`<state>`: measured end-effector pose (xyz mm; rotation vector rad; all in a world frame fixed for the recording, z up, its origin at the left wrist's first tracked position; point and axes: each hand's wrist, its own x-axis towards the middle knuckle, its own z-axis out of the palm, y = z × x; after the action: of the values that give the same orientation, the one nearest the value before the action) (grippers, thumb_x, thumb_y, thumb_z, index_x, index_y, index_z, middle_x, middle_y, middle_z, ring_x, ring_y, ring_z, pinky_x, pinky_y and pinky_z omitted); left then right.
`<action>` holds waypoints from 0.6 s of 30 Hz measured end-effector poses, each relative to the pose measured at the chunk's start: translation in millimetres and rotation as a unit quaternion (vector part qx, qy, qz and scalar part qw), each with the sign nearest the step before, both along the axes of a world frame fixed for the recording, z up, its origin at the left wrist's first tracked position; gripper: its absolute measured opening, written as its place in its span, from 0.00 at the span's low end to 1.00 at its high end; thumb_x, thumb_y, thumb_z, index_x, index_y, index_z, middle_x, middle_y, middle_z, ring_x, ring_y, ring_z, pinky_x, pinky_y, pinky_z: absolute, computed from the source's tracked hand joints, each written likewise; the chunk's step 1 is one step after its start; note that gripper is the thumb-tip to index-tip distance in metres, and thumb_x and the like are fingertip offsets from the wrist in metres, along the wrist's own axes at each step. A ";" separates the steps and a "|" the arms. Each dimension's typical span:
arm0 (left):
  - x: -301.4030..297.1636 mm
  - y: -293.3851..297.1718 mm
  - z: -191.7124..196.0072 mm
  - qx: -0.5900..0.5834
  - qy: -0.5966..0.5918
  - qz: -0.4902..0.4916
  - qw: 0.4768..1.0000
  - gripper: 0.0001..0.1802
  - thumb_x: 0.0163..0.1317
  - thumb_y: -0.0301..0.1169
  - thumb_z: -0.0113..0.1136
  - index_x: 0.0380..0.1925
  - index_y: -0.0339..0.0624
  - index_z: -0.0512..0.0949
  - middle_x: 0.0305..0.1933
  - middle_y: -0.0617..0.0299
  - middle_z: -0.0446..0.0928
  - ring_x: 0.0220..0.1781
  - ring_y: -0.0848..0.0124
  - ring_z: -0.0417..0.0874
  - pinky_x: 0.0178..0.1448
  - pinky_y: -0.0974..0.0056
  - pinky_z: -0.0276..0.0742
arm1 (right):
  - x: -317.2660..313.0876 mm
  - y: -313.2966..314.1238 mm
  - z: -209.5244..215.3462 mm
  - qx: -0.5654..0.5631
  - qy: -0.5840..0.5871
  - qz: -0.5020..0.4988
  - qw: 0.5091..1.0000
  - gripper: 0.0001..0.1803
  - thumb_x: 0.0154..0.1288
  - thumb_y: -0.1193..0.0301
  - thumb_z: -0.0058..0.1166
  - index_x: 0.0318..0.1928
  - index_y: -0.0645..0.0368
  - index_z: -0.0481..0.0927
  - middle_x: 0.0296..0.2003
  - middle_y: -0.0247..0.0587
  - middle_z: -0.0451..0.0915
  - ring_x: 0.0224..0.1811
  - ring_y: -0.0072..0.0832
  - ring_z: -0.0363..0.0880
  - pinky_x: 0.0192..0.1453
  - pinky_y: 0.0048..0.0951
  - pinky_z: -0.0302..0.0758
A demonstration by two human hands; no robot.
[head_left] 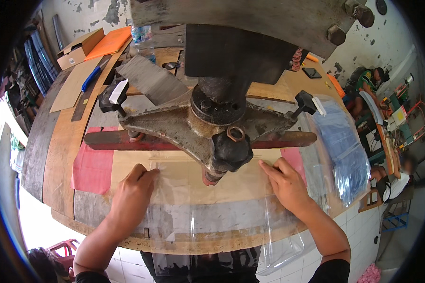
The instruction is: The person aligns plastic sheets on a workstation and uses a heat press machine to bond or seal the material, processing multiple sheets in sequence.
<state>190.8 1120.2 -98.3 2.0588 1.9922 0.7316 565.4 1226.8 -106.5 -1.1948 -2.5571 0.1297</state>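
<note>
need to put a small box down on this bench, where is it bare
Bare wood lies along the left rim of the workbench, between the pink sheet and the edge, and further back toward the cardboard sheet. The front middle is crowded: left hand and right hand press a clear plastic sheet under the press. Bagged stacks fill the right.

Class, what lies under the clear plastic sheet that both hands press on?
Through the clear plastic sheet show tan board and the worn table. The press hides its far edge.
</note>
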 end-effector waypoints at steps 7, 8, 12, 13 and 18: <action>-2.0 5.1 -2.7 0.014 -0.007 -0.004 1.000 0.13 0.66 0.21 0.62 0.50 0.37 0.83 0.40 0.51 0.76 0.39 0.49 0.84 0.44 0.49 0.81 | 0.4 4.6 -1.6 -0.014 0.034 -0.005 0.999 0.24 0.64 0.81 0.61 0.61 0.56 0.84 0.36 0.41 0.72 0.34 0.37 0.78 0.38 0.39 0.80; -2.5 5.8 -2.8 0.013 -0.007 -0.004 1.000 0.13 0.66 0.21 0.62 0.50 0.37 0.83 0.40 0.51 0.76 0.39 0.49 0.84 0.44 0.49 0.81 | 0.0 4.9 -1.2 -0.015 0.035 -0.005 0.999 0.24 0.64 0.81 0.61 0.61 0.56 0.84 0.36 0.41 0.72 0.34 0.37 0.78 0.38 0.39 0.80; -2.9 7.4 -1.1 0.012 -0.005 -0.001 1.000 0.12 0.67 0.21 0.61 0.50 0.37 0.83 0.40 0.51 0.76 0.37 0.50 0.84 0.43 0.50 0.81 | -1.7 6.0 -0.7 -0.017 0.059 -0.007 0.998 0.22 0.66 0.81 0.61 0.61 0.56 0.84 0.36 0.41 0.72 0.34 0.38 0.78 0.37 0.39 0.79; -2.8 7.7 -0.6 0.011 -0.003 -0.001 1.000 0.12 0.68 0.21 0.61 0.50 0.37 0.83 0.39 0.51 0.76 0.37 0.50 0.84 0.43 0.50 0.80 | -2.2 6.2 -0.8 -0.012 0.062 -0.006 0.998 0.22 0.67 0.81 0.61 0.60 0.56 0.84 0.36 0.41 0.73 0.34 0.38 0.78 0.37 0.40 0.78; -3.6 0.8 -3.8 0.003 0.027 0.008 1.000 0.15 0.66 0.22 0.61 0.52 0.39 0.83 0.40 0.52 0.76 0.38 0.52 0.84 0.42 0.51 0.81 | -8.0 6.7 -1.6 -0.011 0.064 -0.002 0.998 0.22 0.65 0.82 0.61 0.59 0.57 0.85 0.36 0.42 0.73 0.35 0.39 0.79 0.38 0.40 0.78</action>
<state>187.1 1121.0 -102.1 2.0895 2.0396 0.6943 557.3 1233.5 -108.1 -1.1599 -2.4483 0.2263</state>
